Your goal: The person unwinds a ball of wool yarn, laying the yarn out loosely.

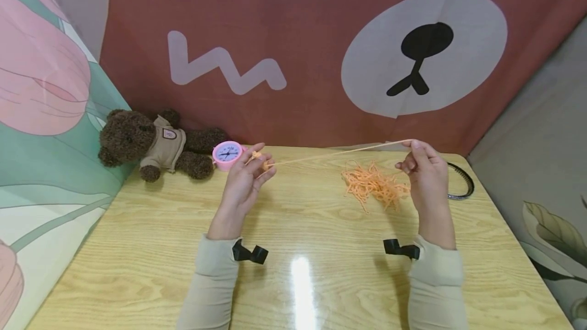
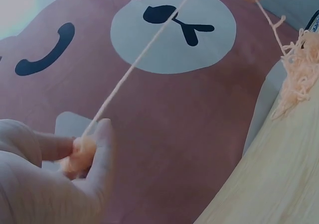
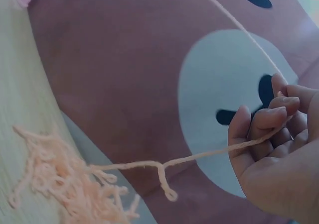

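A strand of orange yarn (image 1: 339,153) stretches taut between the two hands above the table. My left hand (image 1: 244,180) pinches a small wound bundle of the yarn (image 2: 81,154) between thumb and fingers. At the other end, my right hand (image 1: 424,172) pinches the strand between thumb and forefinger, its other fingers curled. In the right wrist view the yarn runs on through the right palm and down to a loose tangled heap of yarn (image 3: 70,179). That heap (image 1: 373,186) lies on the table just left of the right hand.
A brown teddy bear (image 1: 167,141) lies at the back left of the wooden table (image 1: 321,228). A pink alarm clock (image 1: 227,154) stands beside it, behind the left hand. A dark headband-like ring (image 1: 469,182) lies to the right of the right hand. A printed cloth (image 1: 312,65) hangs behind the table.
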A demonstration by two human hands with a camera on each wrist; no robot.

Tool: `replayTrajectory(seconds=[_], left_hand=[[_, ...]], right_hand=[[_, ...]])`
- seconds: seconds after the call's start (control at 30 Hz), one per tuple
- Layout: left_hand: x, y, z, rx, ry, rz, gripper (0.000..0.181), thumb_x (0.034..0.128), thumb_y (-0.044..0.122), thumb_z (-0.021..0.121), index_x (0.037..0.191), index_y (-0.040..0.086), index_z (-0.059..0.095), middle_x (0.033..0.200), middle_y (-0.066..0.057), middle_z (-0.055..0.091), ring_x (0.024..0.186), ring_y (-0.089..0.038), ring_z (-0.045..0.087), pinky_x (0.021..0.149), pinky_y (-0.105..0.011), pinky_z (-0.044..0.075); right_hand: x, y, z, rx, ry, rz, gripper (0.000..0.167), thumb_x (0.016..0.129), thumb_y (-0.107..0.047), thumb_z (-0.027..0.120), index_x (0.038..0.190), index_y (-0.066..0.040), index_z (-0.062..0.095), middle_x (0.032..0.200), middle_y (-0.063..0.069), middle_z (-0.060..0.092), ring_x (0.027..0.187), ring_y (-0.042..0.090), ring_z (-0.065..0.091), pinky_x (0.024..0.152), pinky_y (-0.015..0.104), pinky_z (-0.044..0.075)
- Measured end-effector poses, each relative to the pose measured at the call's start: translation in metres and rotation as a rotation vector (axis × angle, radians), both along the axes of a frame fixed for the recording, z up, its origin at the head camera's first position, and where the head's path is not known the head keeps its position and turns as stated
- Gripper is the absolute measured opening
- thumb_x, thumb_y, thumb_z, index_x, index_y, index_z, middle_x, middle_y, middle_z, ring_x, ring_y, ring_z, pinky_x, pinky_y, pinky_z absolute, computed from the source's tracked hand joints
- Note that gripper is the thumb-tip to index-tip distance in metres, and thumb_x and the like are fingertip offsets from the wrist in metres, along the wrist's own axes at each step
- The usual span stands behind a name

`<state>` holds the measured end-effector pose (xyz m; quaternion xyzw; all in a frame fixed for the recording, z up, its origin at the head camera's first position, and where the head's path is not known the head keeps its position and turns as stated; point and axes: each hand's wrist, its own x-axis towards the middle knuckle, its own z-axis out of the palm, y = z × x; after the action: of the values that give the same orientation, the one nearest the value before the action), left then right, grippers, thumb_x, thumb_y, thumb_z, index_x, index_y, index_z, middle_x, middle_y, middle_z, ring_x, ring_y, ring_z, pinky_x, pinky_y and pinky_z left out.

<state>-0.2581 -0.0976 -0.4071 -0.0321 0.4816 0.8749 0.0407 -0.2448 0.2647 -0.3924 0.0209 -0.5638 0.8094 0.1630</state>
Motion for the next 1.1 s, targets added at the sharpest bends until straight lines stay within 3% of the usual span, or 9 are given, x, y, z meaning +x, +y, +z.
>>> replayTrajectory(seconds=[0.2, 0.37, 0.6, 0.97, 1.1], left_hand=[[0.0, -0.003, -0.001, -0.093, -0.021, 0.032, 0.037, 0.1063, 0.016, 0.053, 0.143, 0.011, 0.049, 0.101, 0.002, 0.068, 0.078, -0.01, 0.069, 0.069, -0.025, 0.061], [0.0, -0.004, 0.0, -0.108, -0.033, 0.065, 0.028, 0.1048, 0.015, 0.055, 0.133, 0.01, 0.054, 0.09, 0.005, 0.062, 0.069, -0.005, 0.058, 0.056, -0.018, 0.049], [-0.002, -0.009, -0.001, -0.097, -0.016, 0.057, 0.033, 0.1087, 0.018, 0.047, 0.139, 0.008, 0.054, 0.093, 0.005, 0.066, 0.071, -0.004, 0.058, 0.056, -0.016, 0.045], [-0.002, -0.026, 0.0, -0.075, -0.035, 0.09, 0.038, 0.1125, 0.027, 0.031, 0.144, 0.019, 0.05, 0.098, 0.006, 0.065, 0.066, -0.008, 0.058, 0.056, -0.017, 0.043], [-0.002, -0.029, 0.001, -0.094, -0.058, 0.111, 0.035, 0.1126, 0.029, 0.03, 0.135, 0.019, 0.054, 0.092, 0.005, 0.057, 0.06, -0.008, 0.053, 0.055, -0.019, 0.039]], right_hand=[[0.005, 0.02, 0.003, -0.219, 0.017, -0.107, 0.031, 0.098, -0.026, 0.067, 0.108, 0.003, 0.067, 0.065, 0.001, 0.043, 0.054, 0.015, 0.041, 0.061, 0.027, 0.055], [0.011, 0.039, 0.005, -0.446, 0.047, -0.13, 0.027, 0.097, -0.02, 0.068, 0.107, 0.006, 0.064, 0.063, 0.004, 0.044, 0.051, 0.016, 0.041, 0.056, 0.031, 0.054], [0.019, 0.065, 0.005, -0.676, 0.095, -0.186, 0.02, 0.101, -0.014, 0.063, 0.104, 0.005, 0.062, 0.058, 0.007, 0.042, 0.046, 0.019, 0.038, 0.048, 0.035, 0.05], [0.024, 0.084, 0.002, -0.767, 0.035, -0.322, 0.016, 0.102, -0.015, 0.061, 0.102, 0.001, 0.062, 0.058, 0.006, 0.035, 0.047, 0.02, 0.034, 0.046, 0.036, 0.042], [0.024, 0.088, 0.0, -0.755, 0.001, -0.396, 0.015, 0.102, -0.014, 0.061, 0.098, 0.0, 0.063, 0.056, 0.006, 0.036, 0.047, 0.02, 0.034, 0.045, 0.035, 0.04]])
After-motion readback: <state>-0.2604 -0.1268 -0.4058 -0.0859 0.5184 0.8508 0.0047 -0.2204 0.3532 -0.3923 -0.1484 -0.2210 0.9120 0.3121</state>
